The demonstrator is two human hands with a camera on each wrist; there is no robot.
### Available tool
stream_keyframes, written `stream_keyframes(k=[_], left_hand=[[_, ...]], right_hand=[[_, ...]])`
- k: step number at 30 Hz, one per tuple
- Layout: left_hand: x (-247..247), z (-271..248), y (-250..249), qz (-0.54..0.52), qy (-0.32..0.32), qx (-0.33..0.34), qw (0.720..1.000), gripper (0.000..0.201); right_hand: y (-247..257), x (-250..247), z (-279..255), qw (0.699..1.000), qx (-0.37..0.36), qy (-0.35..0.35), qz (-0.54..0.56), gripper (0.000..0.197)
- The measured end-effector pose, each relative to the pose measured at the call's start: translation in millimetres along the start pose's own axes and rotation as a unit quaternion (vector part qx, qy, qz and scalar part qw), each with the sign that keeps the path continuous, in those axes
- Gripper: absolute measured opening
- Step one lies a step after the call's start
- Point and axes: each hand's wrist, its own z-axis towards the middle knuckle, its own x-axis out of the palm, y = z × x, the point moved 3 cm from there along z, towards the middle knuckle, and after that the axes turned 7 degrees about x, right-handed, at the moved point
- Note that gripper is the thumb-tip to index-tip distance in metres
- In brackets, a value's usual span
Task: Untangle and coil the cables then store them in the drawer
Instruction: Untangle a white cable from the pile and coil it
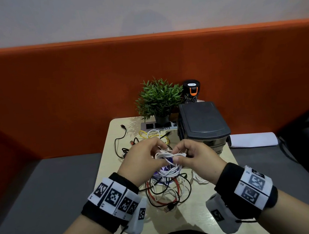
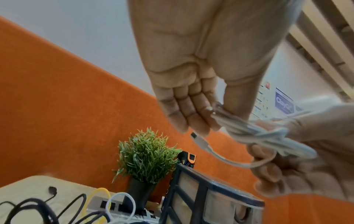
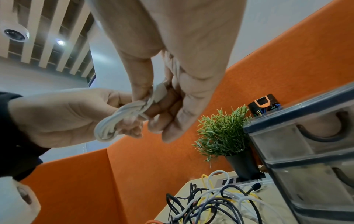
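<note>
Over the small beige table (image 1: 179, 221) both hands hold one white cable bundle (image 1: 167, 155), folded into several loops. My left hand (image 1: 159, 148) pinches the bundle's left end between thumb and fingers. My right hand (image 1: 179, 155) pinches its right end, where a strand wraps around the loops. In the left wrist view the white cable bundle (image 2: 264, 133) runs from my thumb to the right hand (image 2: 298, 163), and its plug end (image 2: 199, 140) hangs free. In the right wrist view the looped bundle (image 3: 114, 121) sits in the left hand (image 3: 63, 118). Under the hands lies a tangle of black, red and white cables (image 1: 166, 192).
A dark drawer unit (image 1: 203, 125) with translucent closed drawers stands at the table's back right. Behind it are a potted plant (image 1: 158, 97) and a black can (image 1: 191, 91); a power strip (image 1: 149, 126) lies beside yellow and white cables (image 1: 151, 134). An orange partition backs the table.
</note>
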Motion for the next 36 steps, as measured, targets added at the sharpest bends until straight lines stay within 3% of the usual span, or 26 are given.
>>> stream_keyframes(k=[4,6,8,11,14,19,21,25,27,29,36], left_hand=[[-0.5,-1.1,-5.0,0.106,-0.028,0.067,0.992,0.034],[-1.1,-1.8,-8.7,0.198,-0.048,0.136,0.970,0.036],[0.3,-3.3,-11.0,0.244,-0.086,0.215,0.942,0.025],[5.4,-5.1,-10.5,0.250,-0.125,0.336,0.899,0.008],[6.0,-5.8,-7.0,0.223,-0.115,0.385,0.888,0.009],[9.3,-8.4,-3.7,0.255,-0.144,0.360,0.886,0.006],[9.6,-8.1,-4.1,0.235,-0.158,0.334,0.899,0.010],[8.0,-6.7,-6.0,0.114,-0.167,0.201,0.958,0.011],[8.9,-6.3,-5.2,0.010,-0.182,0.132,0.974,0.008],[10.6,-4.0,-4.3,-0.047,-0.177,0.089,0.979,0.017],[10.4,3.3,4.5,-0.121,-0.146,0.034,0.981,0.014]], right_hand=[[-3.1,-2.6,1.9,0.999,0.008,0.004,0.040,0.012],[-3.9,-6.5,3.9,0.996,0.016,0.006,0.090,0.015],[-2.8,-9.3,4.6,0.990,0.023,0.013,0.138,0.014],[-0.9,-10.7,5.0,0.988,0.022,0.023,0.154,0.011],[0.1,-9.8,4.4,0.986,0.018,0.029,0.163,0.011],[-1.0,-7.9,4.5,0.991,-0.009,0.013,0.136,0.013],[-1.1,-6.7,4.2,0.990,-0.017,0.017,0.141,0.012],[-1.0,-4.0,3.7,0.990,-0.026,0.019,0.134,0.011],[-1.9,-2.4,4.1,0.993,-0.038,0.010,0.109,0.013],[-2.5,0.5,4.0,0.995,-0.052,0.010,0.084,0.018],[-2.2,2.3,1.2,0.989,-0.044,0.034,0.139,0.035]])
